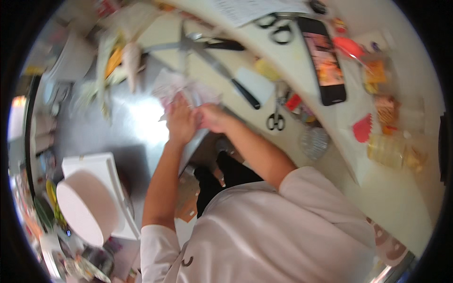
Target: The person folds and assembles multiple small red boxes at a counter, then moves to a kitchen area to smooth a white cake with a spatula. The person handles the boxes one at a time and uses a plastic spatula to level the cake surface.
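Observation:
A crumpled pale pink-and-white cloth (166,85) is bunched up at the edge of the metal tabletop. My left hand (181,120) is pressed onto it, fingers closed into the folds. From the right, my right hand (211,118) meets it and grips the cloth close to the left one. A small greyish part shows between the fingers, too blurred to name. Just beyond the hands lie long spatulas (207,61) with black handles. A white scraper (255,85) rests to their right.
A smooth pale pink cake (87,207) stands on a white box (120,198) at the left. Piping bags (131,63) lie at the far left. On the right counter are scissors (276,121), a phone (325,61), a clear plastic container (314,141) and a pink toothed scraper (362,128).

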Available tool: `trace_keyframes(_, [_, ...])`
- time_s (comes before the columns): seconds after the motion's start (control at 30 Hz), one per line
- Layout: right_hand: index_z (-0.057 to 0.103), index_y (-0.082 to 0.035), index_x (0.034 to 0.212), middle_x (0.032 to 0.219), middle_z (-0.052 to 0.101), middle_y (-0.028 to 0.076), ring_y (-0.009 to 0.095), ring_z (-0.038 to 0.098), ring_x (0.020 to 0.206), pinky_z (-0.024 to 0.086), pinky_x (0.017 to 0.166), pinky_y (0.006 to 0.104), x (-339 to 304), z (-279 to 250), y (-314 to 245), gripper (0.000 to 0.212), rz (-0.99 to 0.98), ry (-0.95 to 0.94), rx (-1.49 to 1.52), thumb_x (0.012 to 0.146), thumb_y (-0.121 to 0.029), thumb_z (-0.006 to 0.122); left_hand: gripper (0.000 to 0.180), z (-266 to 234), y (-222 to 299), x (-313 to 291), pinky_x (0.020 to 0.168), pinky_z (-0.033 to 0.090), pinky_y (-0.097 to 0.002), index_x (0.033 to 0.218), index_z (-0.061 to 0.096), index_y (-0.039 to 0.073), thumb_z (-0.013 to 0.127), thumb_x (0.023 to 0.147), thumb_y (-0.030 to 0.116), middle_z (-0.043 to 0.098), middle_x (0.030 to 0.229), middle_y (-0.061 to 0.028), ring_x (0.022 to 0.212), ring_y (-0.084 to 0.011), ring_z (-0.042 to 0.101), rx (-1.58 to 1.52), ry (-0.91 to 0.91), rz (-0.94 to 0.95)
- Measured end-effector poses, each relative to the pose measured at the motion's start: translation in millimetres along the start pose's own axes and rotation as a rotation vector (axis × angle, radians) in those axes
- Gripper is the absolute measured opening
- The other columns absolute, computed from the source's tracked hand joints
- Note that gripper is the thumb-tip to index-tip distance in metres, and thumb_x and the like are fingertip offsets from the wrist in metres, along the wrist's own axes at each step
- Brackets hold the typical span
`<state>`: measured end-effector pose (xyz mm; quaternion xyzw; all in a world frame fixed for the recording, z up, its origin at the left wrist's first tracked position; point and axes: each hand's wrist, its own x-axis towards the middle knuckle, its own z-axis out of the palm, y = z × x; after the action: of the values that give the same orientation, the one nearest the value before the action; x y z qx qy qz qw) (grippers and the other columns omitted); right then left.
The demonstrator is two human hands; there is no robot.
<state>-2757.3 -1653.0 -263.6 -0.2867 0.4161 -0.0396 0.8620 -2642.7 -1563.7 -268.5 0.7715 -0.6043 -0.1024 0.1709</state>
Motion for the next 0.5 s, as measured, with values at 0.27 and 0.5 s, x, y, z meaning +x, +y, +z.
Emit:
trace_keyframes(0.27, [0.058,-0.002,0.095,0.084,0.059,0.011,0.022,0.060,0.070,0.051,0.057,0.0366,3.2,-1.7,5.5,0.020,-0.062,-0.017,0.110,0.088,-0.018,0.049,0.053,-16.9,26.1,-31.4,0.112,0.005,-0.0461,0.138,0.035,0.000,0.026,0.097,0.033,0.027,0.147,-0.0179,0.139,-0.0299,0.017,-0.256,-0.083,0.027])
trace_keyframes(0.5, [0.051,0.004,0.101,0.088,0.058,0.015,0.028,0.064,0.078,0.054,0.064,0.0437,-7.5,4.1,9.5,0.025,-0.049,-0.019,0.046,0.088,-0.018,0.050,0.055,-15.1,-4.6,-0.9,0.112,0.005,-0.0451,0.141,0.030,0.002,0.023,0.098,0.036,0.024,0.149,-0.0140,0.140,-0.0270,0.014,-0.039,-0.041,-0.079])
